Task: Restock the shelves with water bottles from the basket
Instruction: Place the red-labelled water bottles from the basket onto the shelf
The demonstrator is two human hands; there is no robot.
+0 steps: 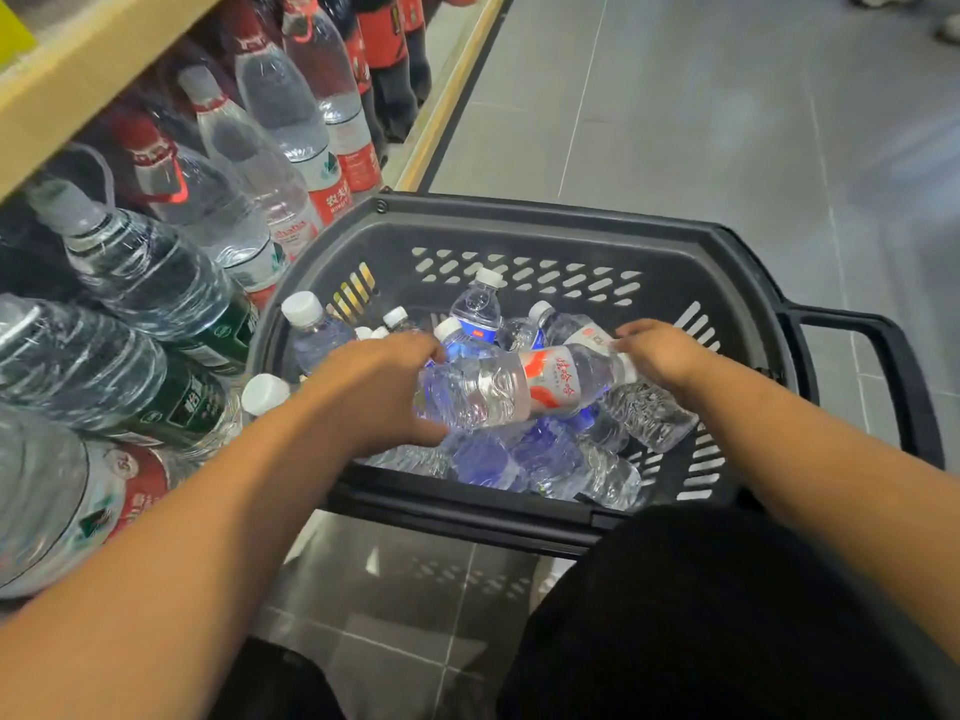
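Note:
A black plastic basket stands on the floor and holds several small water bottles. One clear bottle with a red and white label lies sideways above the pile. My left hand grips its base end. My right hand holds its cap end. Other small bottles, some with blue labels, lie or stand beneath and behind it. The shelf runs along the left.
Large water bottles with red or green labels fill the low shelf at left, under a wooden shelf board. Dark soda bottles stand further back. The basket's handle juts right over grey floor tiles. My dark-clothed knees are below.

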